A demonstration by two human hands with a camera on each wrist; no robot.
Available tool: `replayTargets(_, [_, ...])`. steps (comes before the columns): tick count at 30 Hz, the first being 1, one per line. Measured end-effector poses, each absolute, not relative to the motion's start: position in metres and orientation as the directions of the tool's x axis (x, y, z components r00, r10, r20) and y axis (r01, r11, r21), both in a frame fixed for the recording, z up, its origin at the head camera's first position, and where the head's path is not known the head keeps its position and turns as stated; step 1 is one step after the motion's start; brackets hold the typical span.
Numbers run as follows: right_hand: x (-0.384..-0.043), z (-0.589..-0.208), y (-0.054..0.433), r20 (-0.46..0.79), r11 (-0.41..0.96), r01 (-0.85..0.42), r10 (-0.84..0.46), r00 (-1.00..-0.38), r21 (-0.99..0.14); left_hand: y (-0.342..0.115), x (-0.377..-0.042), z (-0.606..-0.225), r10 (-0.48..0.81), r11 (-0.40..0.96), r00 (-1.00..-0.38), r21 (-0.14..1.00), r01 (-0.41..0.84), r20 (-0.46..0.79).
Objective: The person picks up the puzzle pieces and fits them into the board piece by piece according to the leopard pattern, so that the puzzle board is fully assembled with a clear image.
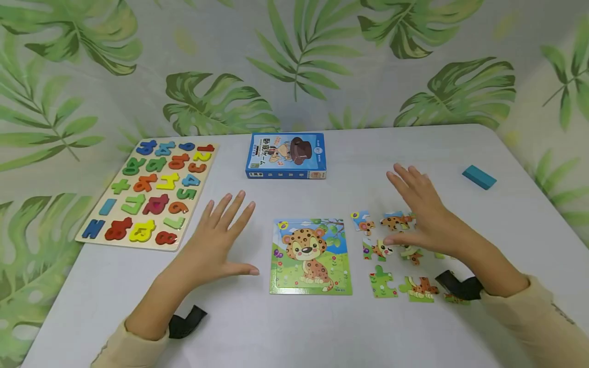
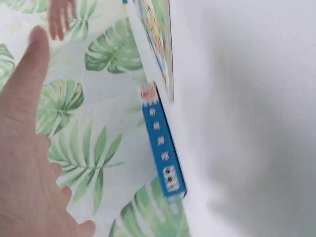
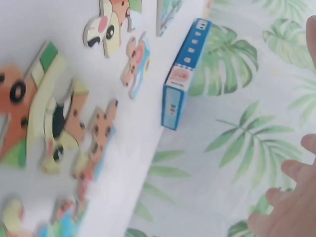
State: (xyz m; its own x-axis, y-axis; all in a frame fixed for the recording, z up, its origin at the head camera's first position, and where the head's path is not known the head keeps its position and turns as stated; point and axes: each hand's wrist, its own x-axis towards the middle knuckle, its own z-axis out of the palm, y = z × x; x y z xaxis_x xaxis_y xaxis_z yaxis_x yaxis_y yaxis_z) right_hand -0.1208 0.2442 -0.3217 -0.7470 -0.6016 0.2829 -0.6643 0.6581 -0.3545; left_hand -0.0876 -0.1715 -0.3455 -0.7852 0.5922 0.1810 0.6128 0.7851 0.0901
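Note:
My left hand (image 1: 213, 245) is held over the table with fingers spread and nothing in it, left of a square leopard puzzle board (image 1: 310, 257). To the right of the board, my right hand (image 1: 425, 220) hovers with spread fingers over loose jigsaw pieces, also holding nothing. Among those pieces are a green one (image 1: 383, 282) and a spotted one (image 1: 421, 289); the right hand and wrist hide some of the others. In the right wrist view, several spotted pieces (image 3: 103, 133) lie on the white surface. The left wrist view shows the left palm (image 2: 29, 163) and thumb with no object.
A wooden number board (image 1: 152, 194) with coloured numerals lies at the left. At the back middle sits a blue box (image 1: 286, 156) with a cartoon animal in a hat. A teal block (image 1: 479, 177) rests near the right edge. Leaf-patterned cloth (image 1: 317, 61) hangs behind the table.

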Motion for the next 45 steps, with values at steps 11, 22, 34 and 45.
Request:
replayTargets(11, [-0.136,-0.351,0.237,0.077,0.584,-0.442,-0.544,-0.836,-0.681,-0.148,-0.087,-0.377,0.564,0.683,-0.821,0.509,0.524,0.089])
replayTargets(22, [-0.149,-0.379,0.243,-0.055,0.615,-0.402,-0.587,-0.807,-0.678,-0.143,-0.089,-0.398,0.580,0.651,-0.814,0.588,0.480,0.024])
replayTargets(34, [-0.154,-0.386,0.242,-0.007,0.661,-0.501,-0.608,-0.794,-0.558,-0.144,-0.091,-0.406,0.631,0.643,-0.774,0.523,0.560,0.054])
replayTargets(45, [-0.146,-0.360,0.224,0.132,0.601,-0.550,-0.597,-0.791,-0.581,-0.144,-0.091,-0.410,0.619,0.663,-0.784,0.501,0.556,0.049])
